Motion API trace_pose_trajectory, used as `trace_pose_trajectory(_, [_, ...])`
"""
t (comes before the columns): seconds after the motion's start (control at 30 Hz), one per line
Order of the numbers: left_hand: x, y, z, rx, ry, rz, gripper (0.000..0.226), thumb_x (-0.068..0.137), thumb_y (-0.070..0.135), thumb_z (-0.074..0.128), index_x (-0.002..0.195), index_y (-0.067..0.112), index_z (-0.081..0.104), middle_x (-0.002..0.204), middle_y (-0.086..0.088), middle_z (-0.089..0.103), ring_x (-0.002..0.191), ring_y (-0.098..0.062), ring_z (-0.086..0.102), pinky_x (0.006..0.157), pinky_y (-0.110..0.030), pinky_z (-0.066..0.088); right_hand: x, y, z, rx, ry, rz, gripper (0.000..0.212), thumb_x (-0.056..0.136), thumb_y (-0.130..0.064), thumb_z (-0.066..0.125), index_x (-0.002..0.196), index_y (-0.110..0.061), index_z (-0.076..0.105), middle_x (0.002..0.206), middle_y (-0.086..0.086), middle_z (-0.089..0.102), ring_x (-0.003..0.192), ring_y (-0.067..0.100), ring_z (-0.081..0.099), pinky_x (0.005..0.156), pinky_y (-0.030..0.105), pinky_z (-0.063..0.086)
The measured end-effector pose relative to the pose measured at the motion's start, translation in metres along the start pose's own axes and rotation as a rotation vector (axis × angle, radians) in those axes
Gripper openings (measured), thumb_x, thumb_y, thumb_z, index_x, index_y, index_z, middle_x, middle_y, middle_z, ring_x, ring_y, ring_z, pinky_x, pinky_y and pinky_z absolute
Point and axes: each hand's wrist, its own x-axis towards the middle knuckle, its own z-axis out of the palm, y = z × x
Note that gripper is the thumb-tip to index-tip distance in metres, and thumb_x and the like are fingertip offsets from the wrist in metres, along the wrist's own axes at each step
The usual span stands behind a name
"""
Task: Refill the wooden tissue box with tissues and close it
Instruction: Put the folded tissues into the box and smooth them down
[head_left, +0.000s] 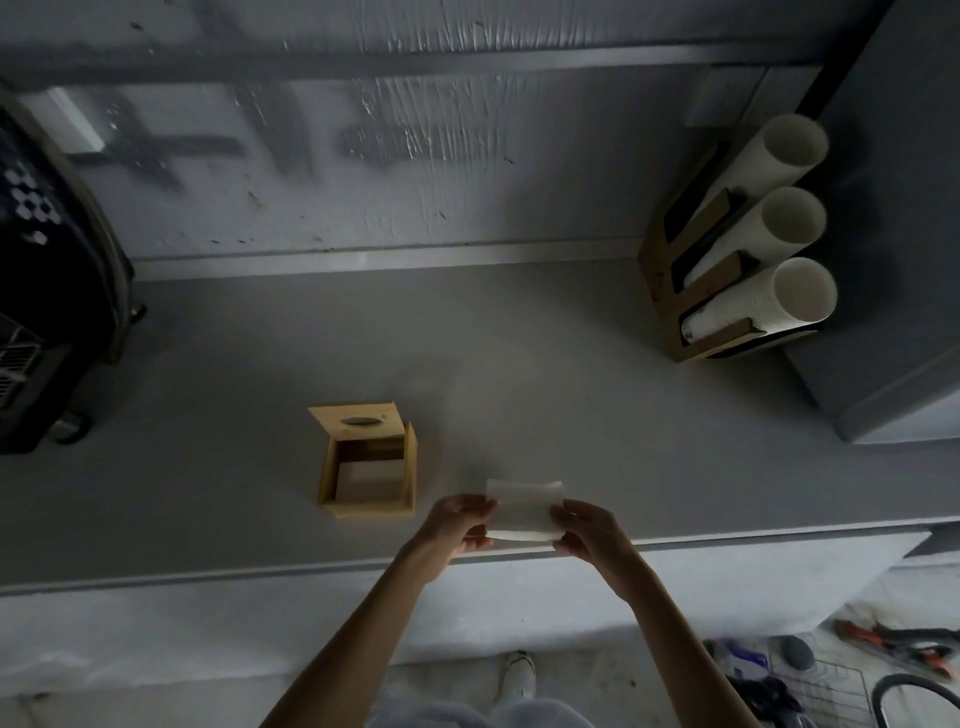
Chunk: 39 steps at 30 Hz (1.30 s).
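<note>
A small wooden tissue box (370, 506) stands on the grey counter (234, 467), open at the top. Its lid (356, 422), with an oval slot, leans back at the far side. A pale layer shows at the bottom inside the box. To the right of the box, near the counter's front edge, I hold a folded stack of white tissues (523, 512) between both hands. My left hand (460, 525) grips its left end and my right hand (587, 530) grips its right end. The stack is apart from the box.
A wooden rack with three stacks of white paper cups (748, 244) stands at the back right beside a grey cabinet (893, 260). A dark machine (47, 291) fills the left side. A wall rises behind the counter. Clutter and a wire basket (831, 686) lie on the floor, lower right.
</note>
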Motion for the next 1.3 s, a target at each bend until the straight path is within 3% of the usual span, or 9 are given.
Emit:
trace_pose_trajectory(0.13, [-0.009,-0.001,-0.003,-0.005,0.019,0.003,0.061,0.068,0.033,0.080,0.116,0.002,0.060,0.108,-0.019,0.065,0.099,-0.032,0.065,0.080,-0.036,0.057,-0.005,-0.002,0.008,0.006,0.061,-0.004,0.020,0.088,-0.013,0.066,0.101,0.001,0.068,0.076,0.011,0.055,0.068,0.019,0.053,0.070,0.034,0.051])
trace_pose_trajectory(0.3, [-0.035,0.010,-0.025,0.012,0.044,0.012,0.012,0.086,0.013,0.068,0.097,0.010,0.065,0.094,-0.012,0.063,0.085,-0.025,0.062,0.085,-0.042,0.056,-0.017,-0.010,0.045,-0.007,0.139,-0.005,0.016,0.089,-0.007,0.064,0.105,-0.009,0.064,0.085,0.012,0.064,0.079,0.026,0.062,0.082,0.044,0.056])
trace_pose_trajectory(0.4, [-0.049,0.020,-0.055,0.050,0.088,0.061,0.017,0.087,0.014,0.066,0.102,0.007,0.067,0.093,-0.010,0.064,0.086,-0.024,0.063,0.087,-0.044,0.057,-0.023,-0.017,0.084,-0.043,0.159,-0.050,0.014,0.089,-0.007,0.063,0.102,-0.013,0.065,0.089,0.012,0.066,0.082,0.025,0.063,0.081,0.044,0.055])
trace_pose_trajectory(0.57, [-0.064,0.053,-0.116,0.245,0.283,0.243,0.014,0.080,0.023,0.063,0.072,0.015,0.071,0.066,-0.001,0.062,0.069,-0.015,0.059,0.063,-0.027,0.051,-0.012,-0.037,0.173,-0.259,0.258,-0.208,0.018,0.089,-0.014,0.062,0.107,-0.012,0.067,0.093,0.008,0.069,0.087,0.030,0.066,0.078,0.048,0.057])
trace_pose_trajectory(0.67, [-0.067,0.074,-0.145,0.401,0.405,0.321,0.018,0.084,0.015,0.060,0.068,0.010,0.067,0.051,0.004,0.053,0.055,-0.012,0.052,0.045,-0.014,0.036,0.003,-0.055,0.222,-0.372,0.318,-0.244,0.020,0.090,-0.020,0.060,0.106,-0.012,0.069,0.091,0.007,0.070,0.084,0.027,0.065,0.069,0.037,0.053])
trace_pose_trajectory(0.83, [-0.050,0.078,-0.170,0.505,0.534,0.269,0.019,0.083,0.019,0.063,0.097,0.005,0.067,0.099,-0.012,0.071,0.098,-0.028,0.064,0.076,-0.030,0.045,0.022,-0.067,0.261,-0.545,0.363,-0.215,0.021,0.091,-0.017,0.054,0.106,-0.007,0.066,0.086,0.005,0.064,0.075,0.019,0.057,0.049,0.019,0.037])
trace_pose_trajectory(0.9, [-0.045,0.076,-0.172,0.541,0.546,0.253,0.019,0.082,0.020,0.062,0.094,0.005,0.065,0.100,-0.014,0.070,0.098,-0.031,0.064,0.079,-0.034,0.047,0.024,-0.064,0.265,-0.604,0.405,-0.217,0.022,0.092,-0.017,0.051,0.104,-0.005,0.065,0.090,0.008,0.065,0.075,0.017,0.055,0.049,0.017,0.033])
trace_pose_trajectory(1.03, [-0.049,0.081,-0.166,0.548,0.518,0.247,0.004,0.082,0.011,0.055,0.080,0.012,0.058,0.083,-0.007,0.064,0.086,-0.029,0.063,0.070,-0.031,0.044,0.033,-0.053,0.264,-0.629,0.420,-0.213,0.031,0.088,-0.029,0.046,0.103,-0.008,0.064,0.095,0.010,0.067,0.080,0.020,0.063,0.063,0.033,0.057])
trace_pose_trajectory(1.3, [-0.025,0.067,-0.172,0.606,0.538,0.172,0.025,0.082,0.017,0.049,0.101,0.013,0.065,0.102,-0.009,0.069,0.096,-0.028,0.064,0.083,-0.036,0.054,0.040,-0.042,0.263,-0.787,0.431,-0.176,0.026,0.090,-0.009,0.038,0.073,-0.010,0.058,0.082,0.010,0.059,0.076,0.025,0.058,0.064,0.027,0.045])
